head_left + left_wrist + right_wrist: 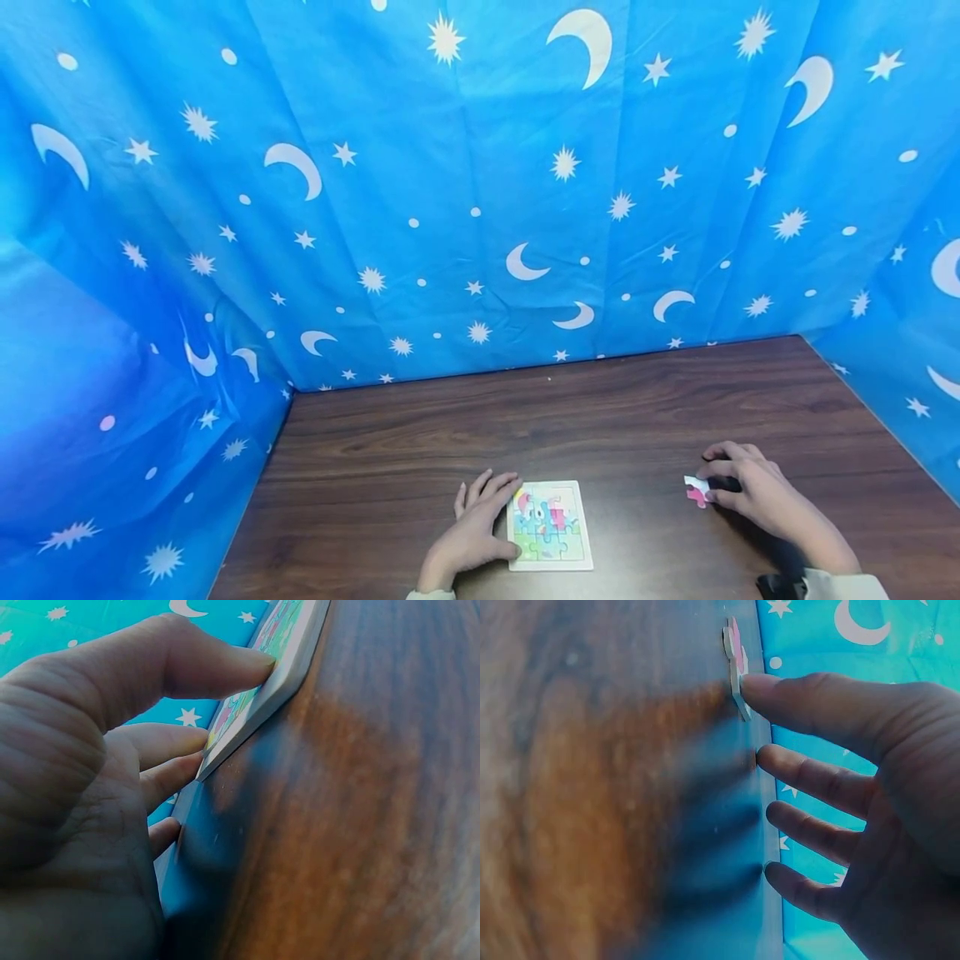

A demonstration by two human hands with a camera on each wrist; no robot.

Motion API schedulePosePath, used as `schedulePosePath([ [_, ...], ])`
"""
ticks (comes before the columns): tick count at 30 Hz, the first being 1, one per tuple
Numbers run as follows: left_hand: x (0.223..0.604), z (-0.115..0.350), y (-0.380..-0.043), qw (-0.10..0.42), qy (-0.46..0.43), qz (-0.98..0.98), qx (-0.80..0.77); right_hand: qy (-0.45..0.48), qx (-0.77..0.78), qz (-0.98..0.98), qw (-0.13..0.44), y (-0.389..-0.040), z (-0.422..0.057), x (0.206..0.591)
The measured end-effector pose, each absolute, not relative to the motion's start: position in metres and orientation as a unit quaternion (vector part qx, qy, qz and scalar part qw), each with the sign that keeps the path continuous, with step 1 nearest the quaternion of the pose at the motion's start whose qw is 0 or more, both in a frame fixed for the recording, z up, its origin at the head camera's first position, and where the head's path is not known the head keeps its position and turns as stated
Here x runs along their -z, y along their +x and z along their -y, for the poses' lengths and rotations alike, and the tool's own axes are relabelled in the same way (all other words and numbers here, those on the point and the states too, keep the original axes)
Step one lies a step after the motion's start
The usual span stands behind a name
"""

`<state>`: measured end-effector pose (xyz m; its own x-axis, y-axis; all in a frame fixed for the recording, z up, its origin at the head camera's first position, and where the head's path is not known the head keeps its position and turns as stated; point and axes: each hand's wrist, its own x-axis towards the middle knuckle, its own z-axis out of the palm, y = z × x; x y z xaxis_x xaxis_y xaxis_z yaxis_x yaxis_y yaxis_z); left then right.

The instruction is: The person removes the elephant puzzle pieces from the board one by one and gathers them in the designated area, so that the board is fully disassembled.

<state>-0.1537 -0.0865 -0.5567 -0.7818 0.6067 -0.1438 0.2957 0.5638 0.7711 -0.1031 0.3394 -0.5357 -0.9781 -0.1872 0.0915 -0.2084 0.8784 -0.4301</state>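
A small jigsaw puzzle in a pale square frame lies on the table, showing a colourful cartoon picture. My left hand rests along its left side, thumb on the near corner and fingertips at the far corner. In the left wrist view the thumb presses on the frame, while the other fingers lie straight at its edge. Off to the right, my right hand pinches a pink and white puzzle piece by its side, low over the table. The right wrist view shows the thumb on the piece; the index finger is hidden.
Both hands are over a dark wood-grain table. A blue curtain with white moons and stars hangs along its back and sides. A black strap sits at the right wrist.
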Motion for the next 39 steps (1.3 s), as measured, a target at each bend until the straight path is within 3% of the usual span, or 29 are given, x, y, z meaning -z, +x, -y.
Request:
schedulePosePath([
  [15, 0.553, 0.091, -0.154, 0.196, 0.259, -0.867, -0.379, 0.107, -0.231, 0.966, 0.040, -0.109, -0.328, 0.521],
  [39, 0.553, 0.089, -0.154, 0.163, 0.270, -0.862, -0.397, 0.138, -0.309, 0.938, 0.069, -0.131, -0.227, 0.507],
])
